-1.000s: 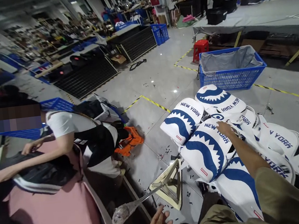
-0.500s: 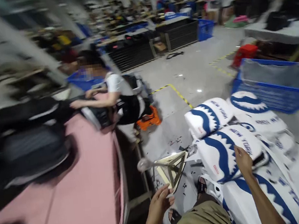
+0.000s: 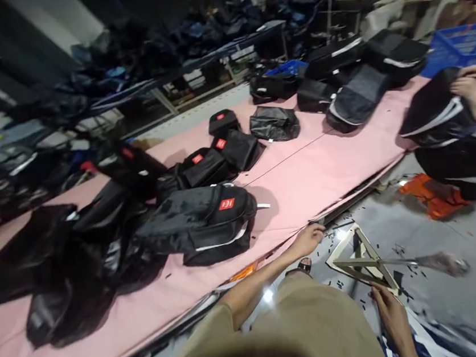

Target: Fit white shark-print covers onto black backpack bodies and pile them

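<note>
My left hand [image 3: 309, 239] reaches out beside the front edge of the pink-covered table [image 3: 294, 180], its fingers loosely bent and nothing seen in them. My right hand [image 3: 389, 307] hangs low, near a corner of a cream triangular frame [image 3: 351, 267] on the floor; whether they touch I cannot tell. Its fingers look loose, with no held thing visible. A thin rod with a blurred, clear-looking end [image 3: 447, 263] crosses that frame. Closest to my left arm on the table lies a black backpack [image 3: 187, 221] with a red label.
More black bags [image 3: 357, 96] lie along the table. At right, another person's hand [image 3: 470, 86] rests on a black bag [image 3: 436, 107]. An orange cloth [image 3: 433, 196] and dark scraps lie on the floor. A blue crate [image 3: 463, 47] stands behind. White straps show at bottom right.
My view has swung left, from the white-and-blue bags to the pink table. My right hand has left the white bag; my left hand has moved from the triangular frame towards the table edge.
</note>
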`<action>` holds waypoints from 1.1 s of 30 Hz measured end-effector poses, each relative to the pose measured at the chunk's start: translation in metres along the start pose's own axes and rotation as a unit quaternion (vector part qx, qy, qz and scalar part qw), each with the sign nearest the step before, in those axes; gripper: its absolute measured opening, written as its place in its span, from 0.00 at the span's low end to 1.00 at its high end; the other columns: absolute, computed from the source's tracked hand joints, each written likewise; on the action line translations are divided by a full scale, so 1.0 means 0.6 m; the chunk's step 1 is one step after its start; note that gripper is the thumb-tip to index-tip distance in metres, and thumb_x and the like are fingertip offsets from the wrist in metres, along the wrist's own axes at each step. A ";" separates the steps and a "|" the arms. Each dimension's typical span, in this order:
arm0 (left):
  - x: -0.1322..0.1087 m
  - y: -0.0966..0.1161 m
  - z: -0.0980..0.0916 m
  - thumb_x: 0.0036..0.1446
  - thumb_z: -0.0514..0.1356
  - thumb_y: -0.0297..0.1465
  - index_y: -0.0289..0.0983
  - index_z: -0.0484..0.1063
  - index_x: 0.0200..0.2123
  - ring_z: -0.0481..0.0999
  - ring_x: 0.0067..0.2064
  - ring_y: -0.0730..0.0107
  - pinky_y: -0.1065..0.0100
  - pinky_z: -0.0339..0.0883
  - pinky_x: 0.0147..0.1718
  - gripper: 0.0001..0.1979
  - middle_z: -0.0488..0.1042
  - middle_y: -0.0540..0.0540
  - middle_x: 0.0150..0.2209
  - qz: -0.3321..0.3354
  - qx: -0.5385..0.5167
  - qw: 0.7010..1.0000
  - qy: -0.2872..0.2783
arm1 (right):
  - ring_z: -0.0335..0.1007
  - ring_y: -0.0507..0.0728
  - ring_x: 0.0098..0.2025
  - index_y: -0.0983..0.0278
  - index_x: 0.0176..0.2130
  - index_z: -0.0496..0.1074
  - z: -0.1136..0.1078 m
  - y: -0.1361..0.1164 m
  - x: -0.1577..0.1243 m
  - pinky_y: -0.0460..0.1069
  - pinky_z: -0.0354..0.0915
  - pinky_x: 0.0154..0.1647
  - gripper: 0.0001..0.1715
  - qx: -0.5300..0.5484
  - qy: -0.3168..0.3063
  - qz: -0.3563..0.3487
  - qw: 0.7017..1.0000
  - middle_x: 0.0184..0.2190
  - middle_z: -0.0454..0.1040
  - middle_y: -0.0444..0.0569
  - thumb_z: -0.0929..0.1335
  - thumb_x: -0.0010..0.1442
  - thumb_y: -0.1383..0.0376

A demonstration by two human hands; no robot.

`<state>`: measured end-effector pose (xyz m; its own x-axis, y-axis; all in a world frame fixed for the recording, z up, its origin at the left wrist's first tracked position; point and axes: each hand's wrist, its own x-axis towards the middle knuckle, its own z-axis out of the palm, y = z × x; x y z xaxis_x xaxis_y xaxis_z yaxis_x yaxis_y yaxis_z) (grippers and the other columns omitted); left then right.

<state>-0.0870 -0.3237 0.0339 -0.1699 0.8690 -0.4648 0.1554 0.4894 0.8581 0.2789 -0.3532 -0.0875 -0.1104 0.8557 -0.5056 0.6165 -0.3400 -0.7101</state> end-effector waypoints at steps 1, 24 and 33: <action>-0.006 -0.020 -0.043 0.68 0.63 0.30 0.37 0.79 0.66 0.85 0.59 0.55 0.51 0.75 0.66 0.24 0.87 0.37 0.58 0.022 0.045 0.997 0.051 | 0.88 0.74 0.54 0.57 0.54 0.85 0.016 -0.019 0.018 0.62 0.78 0.55 0.44 -0.025 -0.034 -0.019 0.999 0.45 0.90 0.56 0.65 0.57 0.32; -0.143 0.111 -0.500 0.69 0.64 0.30 0.42 0.82 0.68 0.88 0.57 0.45 0.55 0.75 0.57 0.26 0.89 0.37 0.57 0.094 0.445 0.784 0.423 | 0.80 0.71 0.67 0.60 0.69 0.78 0.195 -0.384 0.050 0.64 0.75 0.70 0.48 0.015 -0.259 -0.156 0.953 0.62 0.85 0.62 0.72 0.65 0.32; -0.121 0.207 -0.297 0.62 0.59 0.24 0.43 0.84 0.66 0.91 0.52 0.60 0.62 0.83 0.56 0.31 0.89 0.47 0.58 0.410 0.286 0.800 0.333 | 0.78 0.69 0.66 0.66 0.67 0.77 0.067 -0.626 0.011 0.60 0.76 0.64 0.51 0.257 -0.036 -0.210 0.943 0.67 0.80 0.63 0.74 0.64 0.31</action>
<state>-0.2287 -0.3391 0.2128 -0.2335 0.7764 0.5854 0.8671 -0.1061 0.4867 0.0152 -0.2354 0.1561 -0.3247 0.9346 -0.1452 0.0490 -0.1367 -0.9894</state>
